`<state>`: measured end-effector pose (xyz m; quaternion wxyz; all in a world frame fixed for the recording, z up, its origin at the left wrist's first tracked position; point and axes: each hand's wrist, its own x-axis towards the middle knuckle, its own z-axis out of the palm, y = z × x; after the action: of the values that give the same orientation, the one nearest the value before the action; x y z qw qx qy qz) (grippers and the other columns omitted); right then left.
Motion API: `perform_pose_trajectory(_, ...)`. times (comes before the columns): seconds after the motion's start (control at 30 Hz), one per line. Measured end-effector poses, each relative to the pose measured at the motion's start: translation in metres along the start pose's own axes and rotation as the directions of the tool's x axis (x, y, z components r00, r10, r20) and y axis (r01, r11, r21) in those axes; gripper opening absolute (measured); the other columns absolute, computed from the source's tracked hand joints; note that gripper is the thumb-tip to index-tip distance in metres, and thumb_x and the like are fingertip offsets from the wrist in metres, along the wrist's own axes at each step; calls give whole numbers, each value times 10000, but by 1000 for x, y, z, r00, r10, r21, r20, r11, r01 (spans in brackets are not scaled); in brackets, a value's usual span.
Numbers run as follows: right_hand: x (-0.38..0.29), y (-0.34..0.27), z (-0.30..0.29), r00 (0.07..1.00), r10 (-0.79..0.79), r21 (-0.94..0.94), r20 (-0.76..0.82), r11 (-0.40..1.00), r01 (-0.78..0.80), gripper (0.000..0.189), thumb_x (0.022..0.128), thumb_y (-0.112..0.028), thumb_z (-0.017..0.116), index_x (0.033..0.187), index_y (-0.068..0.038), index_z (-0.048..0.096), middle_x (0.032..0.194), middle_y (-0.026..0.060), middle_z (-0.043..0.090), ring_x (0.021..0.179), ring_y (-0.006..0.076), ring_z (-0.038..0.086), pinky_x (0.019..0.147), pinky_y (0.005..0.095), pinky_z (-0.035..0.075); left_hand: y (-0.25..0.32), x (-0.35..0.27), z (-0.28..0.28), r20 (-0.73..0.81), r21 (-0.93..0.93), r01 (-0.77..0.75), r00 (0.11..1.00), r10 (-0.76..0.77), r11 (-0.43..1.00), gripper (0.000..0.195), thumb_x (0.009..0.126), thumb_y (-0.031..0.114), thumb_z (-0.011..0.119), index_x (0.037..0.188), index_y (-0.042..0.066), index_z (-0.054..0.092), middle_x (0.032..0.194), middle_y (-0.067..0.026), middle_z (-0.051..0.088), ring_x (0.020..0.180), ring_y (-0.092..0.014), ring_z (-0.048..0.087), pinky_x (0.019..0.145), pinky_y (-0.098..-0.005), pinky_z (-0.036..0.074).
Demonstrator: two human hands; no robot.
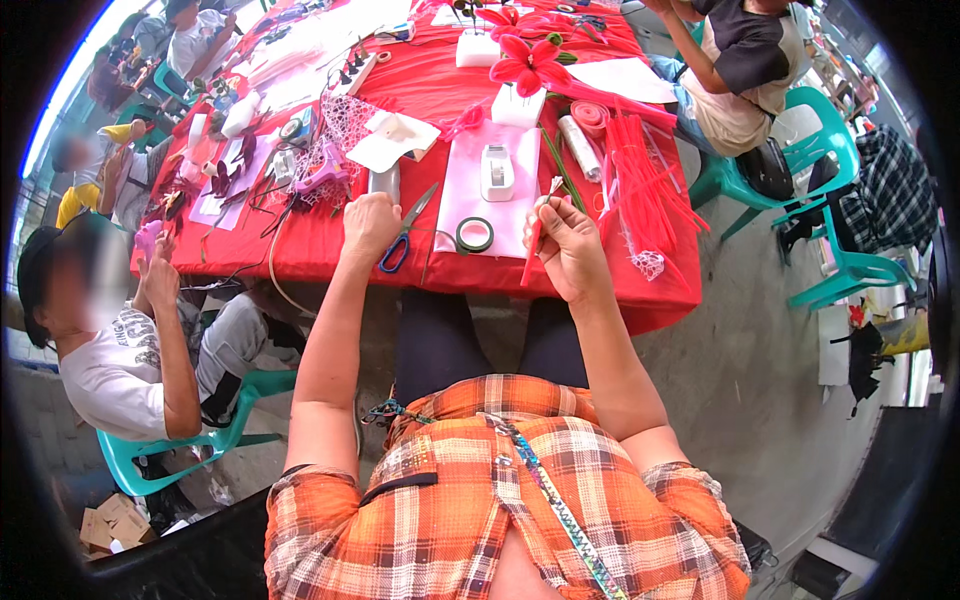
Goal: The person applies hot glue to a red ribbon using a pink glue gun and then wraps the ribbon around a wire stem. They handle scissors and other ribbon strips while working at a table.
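Note:
My right hand pinches a short green stem with a pale bundled tip, and a red chenille strip hangs beside its fingers. On the left, my left hand rests at the table with its fingers curled, right at the near end of a smooth grey object; whether it grips that object is hidden. Scissors with blue handles lie just right of this hand. Between my hands are a roll of dark green tape and a white tape dispenser on pink sheets.
A red cloth covers the table. Red chenille stems lie at right, near a clear film roll. A red flower stands in a white foam block. A purple glue gun lies left. People sit around on green chairs.

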<state>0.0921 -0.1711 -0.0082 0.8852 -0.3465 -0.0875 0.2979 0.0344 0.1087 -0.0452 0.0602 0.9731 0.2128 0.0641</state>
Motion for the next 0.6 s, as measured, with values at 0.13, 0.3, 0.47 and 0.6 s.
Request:
perform_pose_trajectory(0.13,-5,-2,-2,998,18,35,65,999,-21,126,878,-107,582,968,-18,581,781,60,583,689,147,566,659,275,474,-13,-4,0,-151,-106,-41,988,25,994,209,758,213,589,748,20,666,769,-193,642,764,-346,632,740,-435,491)
perform_pose_trajectory(0.3,-13,-11,-5,996,-56,9,75,998,55,345,852,-36,603,1164,-30,455,812,51,623,716,113,609,658,234,498,-7,-1,-17,-29,-258,-18,1000,11,966,182,744,205,603,771,40,673,759,-188,642,773,-350,628,726,-435,488)
perform_pose_trajectory(0.47,-20,-16,-1,993,-108,-131,50,985,114,512,836,-7,611,1268,-24,336,797,81,622,724,140,618,684,252,509,-14,7,-12,-146,-170,-77,988,52,982,212,729,215,613,768,14,668,748,-191,639,764,-335,630,717,-413,488)
perform_pose_trajectory(0.6,-28,-21,-4,987,-160,-252,26,954,161,561,836,0,606,1306,-13,299,794,92,625,730,151,627,699,259,518,-14,6,-9,-31,-189,-61,998,56,980,214,722,219,610,757,16,668,756,-199,640,780,-338,631,741,-435,488)
